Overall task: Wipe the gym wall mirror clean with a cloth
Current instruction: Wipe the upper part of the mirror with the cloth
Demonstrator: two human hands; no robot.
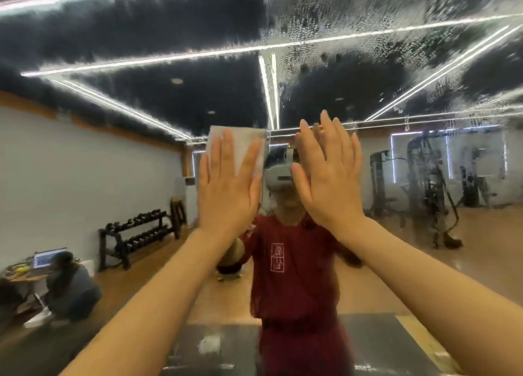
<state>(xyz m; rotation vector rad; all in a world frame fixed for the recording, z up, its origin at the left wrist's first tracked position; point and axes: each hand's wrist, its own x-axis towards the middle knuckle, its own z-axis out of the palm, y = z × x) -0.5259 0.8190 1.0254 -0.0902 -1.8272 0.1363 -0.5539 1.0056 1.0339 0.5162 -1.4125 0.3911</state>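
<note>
The wall mirror (396, 72) fills the view, and its upper right part is wet with droplets and streaks. My left hand (229, 188) presses a light grey cloth (243, 143) flat against the glass with straight fingers. Beside it, my right hand (325, 177) lies flat on the mirror with straight fingers and holds nothing. My reflection in a red shirt stands behind both hands.
The mirror reflects a dumbbell rack (135, 234) at the left, a seated person (69, 285) at a laptop at the lower left, and weight machines (424, 188) at the right. A vertical seam (268, 92) splits the mirror panels above my hands.
</note>
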